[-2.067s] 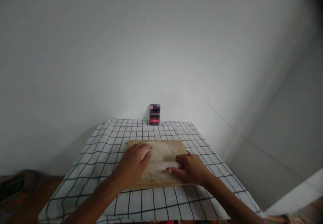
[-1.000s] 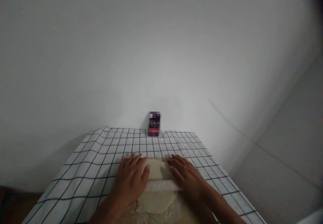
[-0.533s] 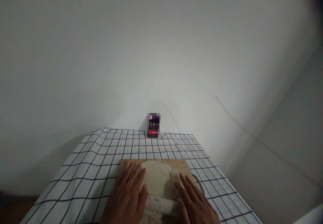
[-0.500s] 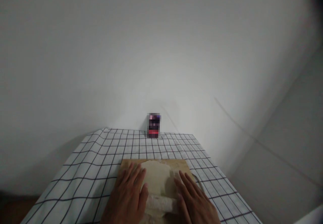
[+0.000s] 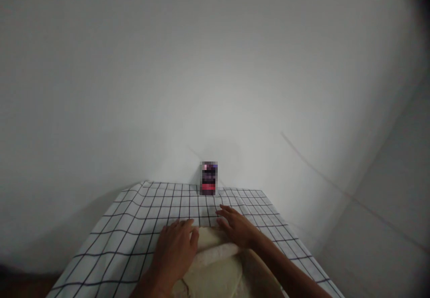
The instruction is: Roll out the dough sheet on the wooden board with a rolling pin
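A flat sheet of pale dough (image 5: 211, 274) lies on a wooden board (image 5: 257, 273) close to me. Across the dough runs a flour-coated rolling pin (image 5: 218, 253). My left hand (image 5: 176, 249) rests over the pin's left end, palm down, fingers stretched forward and thumb apart. Over the right end is my right hand (image 5: 238, 227), its fingers spread and pointing up and left beyond the board's far edge. Neither hand wraps its fingers round the pin. Both pin ends are hidden under my hands and wrists.
A white cloth with dark grid lines (image 5: 127, 226) covers the table. At its far edge a small dark and red pixelated item (image 5: 208, 179) stands against the pale wall (image 5: 215, 87).
Both hands and the rolling pin have moved forward over the dough, away from me. My right hand has swung further forward and inward. The view has tilted slightly upward.
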Motion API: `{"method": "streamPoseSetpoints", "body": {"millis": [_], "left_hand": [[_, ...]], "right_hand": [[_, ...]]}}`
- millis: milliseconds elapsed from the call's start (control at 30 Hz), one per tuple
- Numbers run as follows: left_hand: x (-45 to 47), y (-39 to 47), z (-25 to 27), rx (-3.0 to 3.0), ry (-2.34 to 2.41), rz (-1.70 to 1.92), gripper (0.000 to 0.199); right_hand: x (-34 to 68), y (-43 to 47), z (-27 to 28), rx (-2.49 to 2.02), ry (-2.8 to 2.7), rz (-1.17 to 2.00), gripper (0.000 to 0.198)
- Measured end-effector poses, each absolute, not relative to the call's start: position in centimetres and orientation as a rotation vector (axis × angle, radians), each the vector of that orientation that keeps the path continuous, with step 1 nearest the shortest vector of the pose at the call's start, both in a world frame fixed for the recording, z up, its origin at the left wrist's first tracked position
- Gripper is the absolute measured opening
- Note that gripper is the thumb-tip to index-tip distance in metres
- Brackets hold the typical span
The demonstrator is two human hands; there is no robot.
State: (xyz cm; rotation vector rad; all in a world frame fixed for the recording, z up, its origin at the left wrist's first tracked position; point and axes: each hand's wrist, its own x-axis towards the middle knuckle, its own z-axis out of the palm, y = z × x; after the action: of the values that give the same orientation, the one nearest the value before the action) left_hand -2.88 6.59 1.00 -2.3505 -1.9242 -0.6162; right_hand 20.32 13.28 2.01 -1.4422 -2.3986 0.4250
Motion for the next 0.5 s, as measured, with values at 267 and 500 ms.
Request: {"method": "streamPoseSetpoints", "body": {"millis": [267,500], "left_hand": [[-2.8,7.7,3.7,-2.366,-2.121,-0.542,0.028],[-2.7,7.7,3.5,-2.376,-2.066,-0.521,0.031]], "right_hand": [[19.9,15.3,1.5,-1.455,-2.331,0.444,0.062],[20.3,15.2,0.7,-1.483,-2.328,0.392,0.056]]}}
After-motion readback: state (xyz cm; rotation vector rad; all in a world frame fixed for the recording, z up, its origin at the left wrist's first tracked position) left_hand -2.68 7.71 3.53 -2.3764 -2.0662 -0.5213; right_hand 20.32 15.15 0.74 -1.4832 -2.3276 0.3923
